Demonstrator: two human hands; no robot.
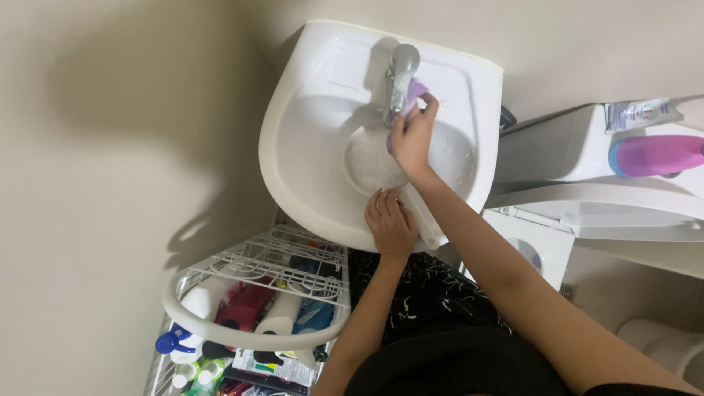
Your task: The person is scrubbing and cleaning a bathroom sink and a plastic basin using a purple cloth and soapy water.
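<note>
While the right hand (412, 138) presses a purple sponge (416, 92), fingers clamped on it, against the tap (401, 73), the left hand (391, 222) rests flat, fingers together, on the sink (293, 132) rim.

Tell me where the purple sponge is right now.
In the head view, the purple sponge is pressed against the chrome faucet at the back of the white sink, held by the right hand.

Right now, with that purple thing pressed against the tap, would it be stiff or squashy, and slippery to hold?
The purple sponge looks soft: the right hand bunches it against the metal tap, so it probably squashes easily. The sink shows suds, so it is likely wet, slippery and heavier than when dry. Being small, it probably stays light.
</note>
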